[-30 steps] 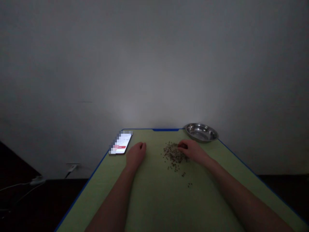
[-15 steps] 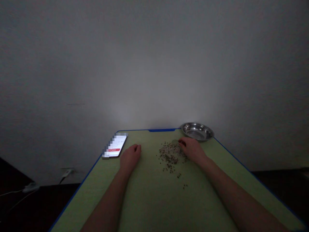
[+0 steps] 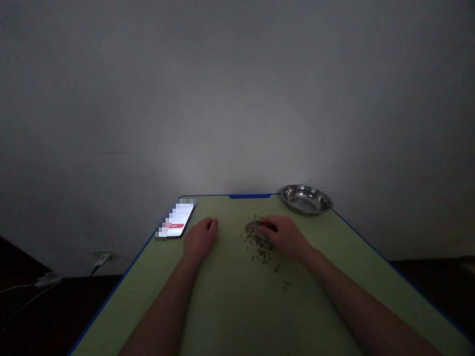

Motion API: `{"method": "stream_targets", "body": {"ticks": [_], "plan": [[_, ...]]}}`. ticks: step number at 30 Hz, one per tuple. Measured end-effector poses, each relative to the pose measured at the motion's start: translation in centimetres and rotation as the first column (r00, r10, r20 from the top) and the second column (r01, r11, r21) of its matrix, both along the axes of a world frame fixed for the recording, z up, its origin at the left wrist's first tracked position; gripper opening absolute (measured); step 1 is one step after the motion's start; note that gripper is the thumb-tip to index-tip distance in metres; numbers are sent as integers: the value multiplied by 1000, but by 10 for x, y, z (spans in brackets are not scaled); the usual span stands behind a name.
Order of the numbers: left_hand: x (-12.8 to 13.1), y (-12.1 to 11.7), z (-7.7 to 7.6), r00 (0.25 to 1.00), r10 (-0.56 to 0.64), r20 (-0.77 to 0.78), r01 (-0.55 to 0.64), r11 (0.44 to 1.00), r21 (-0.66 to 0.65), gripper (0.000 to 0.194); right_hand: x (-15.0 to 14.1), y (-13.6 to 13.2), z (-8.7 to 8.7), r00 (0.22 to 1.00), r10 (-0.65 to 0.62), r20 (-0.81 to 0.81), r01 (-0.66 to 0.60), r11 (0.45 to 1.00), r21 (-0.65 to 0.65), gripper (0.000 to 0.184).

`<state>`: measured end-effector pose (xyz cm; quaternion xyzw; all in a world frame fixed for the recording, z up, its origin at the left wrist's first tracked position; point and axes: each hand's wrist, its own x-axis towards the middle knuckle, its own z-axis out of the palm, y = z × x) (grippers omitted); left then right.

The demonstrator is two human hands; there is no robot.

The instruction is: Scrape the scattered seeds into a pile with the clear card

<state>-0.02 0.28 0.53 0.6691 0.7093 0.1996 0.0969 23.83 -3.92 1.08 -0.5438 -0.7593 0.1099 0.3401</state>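
Observation:
Small dark beans or seeds (image 3: 262,243) lie scattered on the pale green table, with a few strays nearer to me. My right hand (image 3: 284,235) is over the right side of the scatter, its fingers pinched together. At its fingertips a faint, see-through round rim (image 3: 252,226) shows against the beans; its kind is too blurred to tell. Some of the beans are hidden under this hand. My left hand (image 3: 200,238) rests closed on the table, left of the beans and apart from them, with nothing visible in its fingers.
A shiny metal bowl (image 3: 306,200) stands at the table's far right corner. A lit phone (image 3: 181,220) lies near the left edge. The blue-edged table (image 3: 237,311) meets a grey wall at the back. Cables and a plug (image 3: 103,259) are low on the left.
My right hand first drew back slightly to the right, then moved left over the beans with the faint round rim. My left hand stays in place; the view has shifted slightly.

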Motion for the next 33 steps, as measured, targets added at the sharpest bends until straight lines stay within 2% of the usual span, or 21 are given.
{"method": "stream_targets", "body": {"ticks": [4, 12, 21, 27, 33], "plan": [[1, -2, 1, 1000, 2, -10, -2, 1000, 4, 42, 1, 1, -4, 999, 11, 32, -10, 1000, -26, 18], [1, -2, 2, 1000, 1, -5, 0, 1000, 11, 40, 26, 16, -7, 983, -169, 74, 170, 985, -4, 17], [-1, -1, 0, 1000, -13, 2, 13, 1000, 7, 41, 43, 17, -11, 935, -321, 151, 314, 947, 69, 22], [-2, 2, -2, 1000, -8, -8, 8, 1000, 13, 41, 33, 15, -16, 945, -259, 199, 251, 966, 63, 19], [0, 0, 2, 1000, -2, -6, 2, 1000, -2, 41, 28, 13, -11, 969, -210, 129, 203, 977, 59, 20]]}}
